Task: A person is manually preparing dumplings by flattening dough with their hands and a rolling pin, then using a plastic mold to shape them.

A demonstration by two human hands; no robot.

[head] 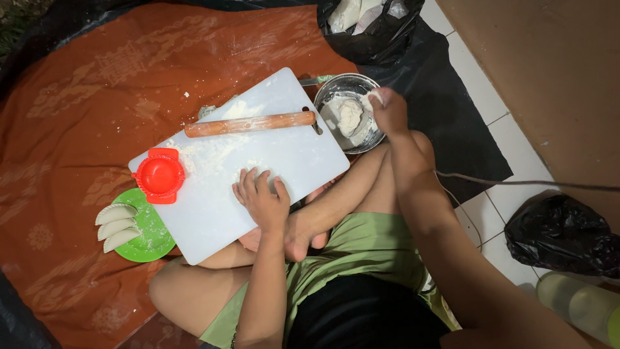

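The person sits cross-legged on the floor in green shorts (361,252). The left hand (263,199) lies flat on the near edge of a white cutting board (290,155), with the fingers spread and holding nothing. The board rests on the legs and is dusted with flour. On its left corner sits a red round dumpling press (159,175). Just beside it, on the orange cloth (77,129), there is a green plate (152,232) with three folded dumplings (116,226) in a row. Further, a wooden rolling pin (250,123) lies across the board. The right hand (387,108) reaches over the rim of a metal bowl (349,84) beyond the board, its fingers pinched on a small piece of dough (368,100). More dough lies inside the bowl. Behind it stands a black bag (371,32).
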